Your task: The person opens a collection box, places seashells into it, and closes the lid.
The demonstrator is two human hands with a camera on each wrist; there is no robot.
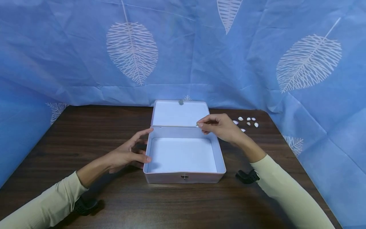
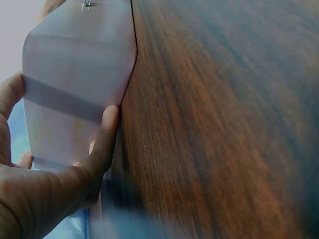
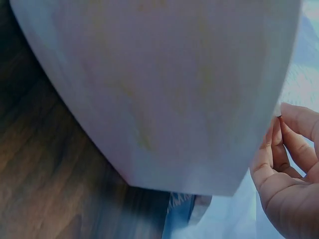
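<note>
An open white metal box [image 1: 166,178] with a small front clasp stands on the table, its lid [image 1: 180,114] tipped back. The left hand [image 1: 125,155] lies along the box's left side, fingers spread; thumb and index finger touch the rim. In the left wrist view, its fingers [image 2: 102,144] rest against the pinkish side wall. Over the back right part of the box, the right hand [image 1: 220,126] pinches a small seashell [image 1: 197,125] between thumb and fingertips. Only a bit of that shell shows. No shell is visible on the box floor [image 1: 183,156].
Several small white and purplish seashells [image 1: 256,125] lie on the brown wooden table [image 1: 114,121] right of the lid, partly behind the right hand. A blue curtain [image 1: 200,63] with leaf prints hangs along the back and sides. Black straps [image 1: 247,176] sit at both wrists.
</note>
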